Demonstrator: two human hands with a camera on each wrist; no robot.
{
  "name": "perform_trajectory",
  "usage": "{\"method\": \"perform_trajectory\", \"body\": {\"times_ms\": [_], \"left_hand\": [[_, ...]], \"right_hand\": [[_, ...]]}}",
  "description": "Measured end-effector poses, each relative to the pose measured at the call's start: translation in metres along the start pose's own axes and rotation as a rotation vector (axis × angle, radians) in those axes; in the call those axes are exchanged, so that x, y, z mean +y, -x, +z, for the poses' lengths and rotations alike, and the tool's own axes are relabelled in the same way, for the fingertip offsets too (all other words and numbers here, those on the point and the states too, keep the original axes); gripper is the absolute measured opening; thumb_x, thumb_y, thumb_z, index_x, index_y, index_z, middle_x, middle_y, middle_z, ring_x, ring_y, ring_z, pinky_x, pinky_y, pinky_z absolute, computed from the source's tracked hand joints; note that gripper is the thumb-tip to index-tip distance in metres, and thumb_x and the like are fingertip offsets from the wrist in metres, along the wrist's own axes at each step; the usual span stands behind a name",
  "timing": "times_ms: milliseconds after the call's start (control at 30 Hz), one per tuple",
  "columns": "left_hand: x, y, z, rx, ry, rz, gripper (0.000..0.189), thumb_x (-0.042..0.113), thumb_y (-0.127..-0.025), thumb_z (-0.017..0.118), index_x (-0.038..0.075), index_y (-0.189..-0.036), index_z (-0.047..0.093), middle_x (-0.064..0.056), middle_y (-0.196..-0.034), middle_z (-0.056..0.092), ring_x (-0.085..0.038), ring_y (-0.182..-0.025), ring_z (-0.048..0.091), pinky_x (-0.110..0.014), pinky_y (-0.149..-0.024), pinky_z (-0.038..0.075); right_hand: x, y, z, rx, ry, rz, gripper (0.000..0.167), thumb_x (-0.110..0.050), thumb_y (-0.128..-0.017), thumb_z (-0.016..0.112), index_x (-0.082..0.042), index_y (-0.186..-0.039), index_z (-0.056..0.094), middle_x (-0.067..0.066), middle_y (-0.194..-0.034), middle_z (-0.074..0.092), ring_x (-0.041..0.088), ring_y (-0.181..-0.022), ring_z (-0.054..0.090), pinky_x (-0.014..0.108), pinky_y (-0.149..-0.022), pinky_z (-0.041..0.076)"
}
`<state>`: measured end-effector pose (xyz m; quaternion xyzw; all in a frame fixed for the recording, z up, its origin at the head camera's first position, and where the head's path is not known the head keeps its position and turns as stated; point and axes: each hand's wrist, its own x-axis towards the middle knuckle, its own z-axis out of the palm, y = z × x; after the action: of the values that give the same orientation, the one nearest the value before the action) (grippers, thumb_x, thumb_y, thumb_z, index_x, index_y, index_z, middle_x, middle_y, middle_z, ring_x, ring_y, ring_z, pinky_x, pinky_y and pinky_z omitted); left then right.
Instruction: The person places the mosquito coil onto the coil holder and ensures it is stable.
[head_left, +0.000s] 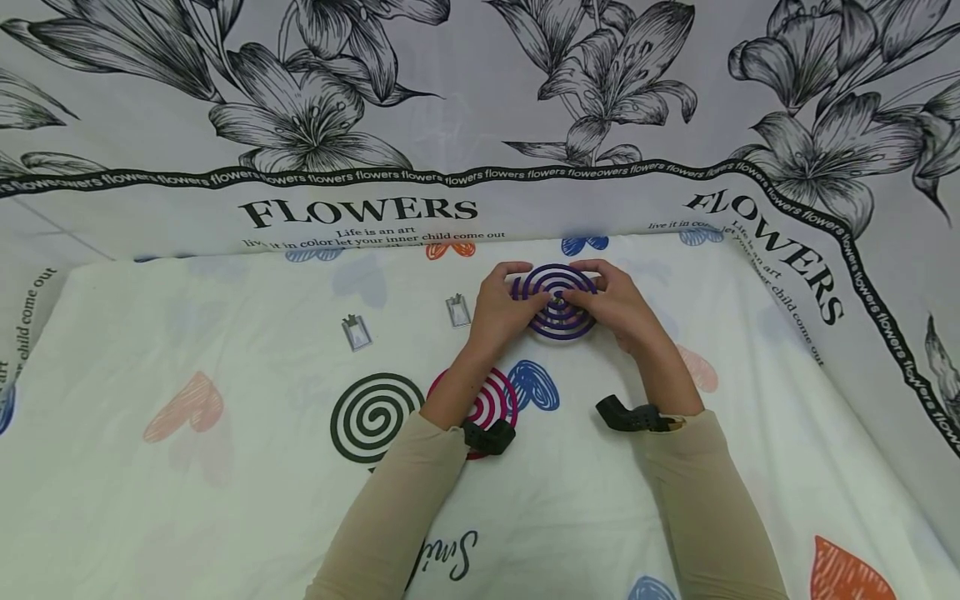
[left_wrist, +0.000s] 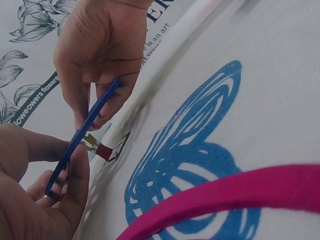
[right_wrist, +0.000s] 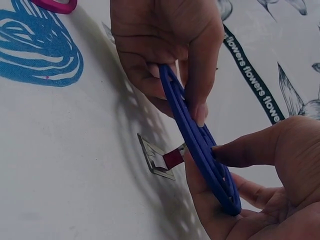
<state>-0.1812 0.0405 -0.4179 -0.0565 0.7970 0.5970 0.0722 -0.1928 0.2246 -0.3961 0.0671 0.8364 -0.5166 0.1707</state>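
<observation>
Both hands hold a blue mosquito coil [head_left: 561, 336] over the far part of the cloth. My left hand [head_left: 502, 304] grips its left side, thumb on top near the centre. From the right, my right hand [head_left: 621, 307] pinches it, its thumb also near the middle. In the right wrist view the coil [right_wrist: 192, 135] is tilted on edge. Beneath it a small metal stand [right_wrist: 156, 161] lies on the cloth, its raised tab reaching up toward the coil's centre. Fingers and coil partly hide where tab and coil meet.
Two more metal stands lie left of the hands, one nearer [head_left: 458, 311] and one farther off [head_left: 357, 332]. A green coil [head_left: 377, 377] lies flat at centre left. Beside it a pink coil [head_left: 513, 404] is partly covered by my left forearm. Behind hangs a flower-printed sheet [head_left: 600, 200].
</observation>
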Motion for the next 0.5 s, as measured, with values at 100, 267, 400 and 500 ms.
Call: {"method": "perform_trajectory", "body": {"times_ms": [100, 267, 400, 500], "left_hand": [[0.0004, -0.0004, 0.0005, -0.001, -0.008, -0.008, 0.051, 0.022, -0.095, 0.079, 0.016, -0.142, 0.061, -0.015, -0.148, 0.063, -0.032, -0.136, 0.064, -0.042, -0.116, 0.054], [0.0009, -0.0001, 0.0008, -0.005, -0.020, -0.020, 0.050, 0.022, -0.095, 0.079, 0.016, -0.142, 0.061, -0.015, -0.150, 0.062, -0.032, -0.137, 0.063, -0.042, -0.115, 0.054], [0.0007, 0.0001, 0.0015, -0.007, -0.016, -0.025, 0.050, 0.021, -0.095, 0.079, 0.016, -0.142, 0.061, -0.015, -0.149, 0.062, -0.032, -0.136, 0.064, -0.042, -0.114, 0.055], [0.0008, 0.0000, 0.0019, -0.006, -0.021, -0.028, 0.050, 0.022, -0.095, 0.079, 0.016, -0.142, 0.061, -0.015, -0.150, 0.062, -0.032, -0.138, 0.062, -0.043, -0.115, 0.054]], "right_hand": [[0.0005, 0.0002, -0.0004, -0.003, -0.008, 0.000, 0.062, -0.020, -0.103, 0.068, -0.015, -0.159, 0.044, 0.025, -0.147, 0.056, 0.037, -0.127, 0.061, 0.051, -0.117, 0.051], [0.0026, -0.0014, 0.0002, -0.006, -0.004, -0.005, 0.061, -0.020, -0.103, 0.067, -0.014, -0.159, 0.044, 0.026, -0.146, 0.057, 0.037, -0.127, 0.061, 0.050, -0.117, 0.051], [0.0037, -0.0028, 0.0014, -0.004, 0.001, -0.009, 0.061, -0.019, -0.103, 0.067, -0.014, -0.159, 0.045, 0.026, -0.147, 0.057, 0.037, -0.128, 0.061, 0.051, -0.116, 0.051], [0.0035, -0.0028, 0.0015, 0.002, 0.004, -0.008, 0.060, -0.019, -0.103, 0.067, -0.014, -0.159, 0.045, 0.026, -0.147, 0.056, 0.038, -0.128, 0.061, 0.051, -0.117, 0.051]]}}
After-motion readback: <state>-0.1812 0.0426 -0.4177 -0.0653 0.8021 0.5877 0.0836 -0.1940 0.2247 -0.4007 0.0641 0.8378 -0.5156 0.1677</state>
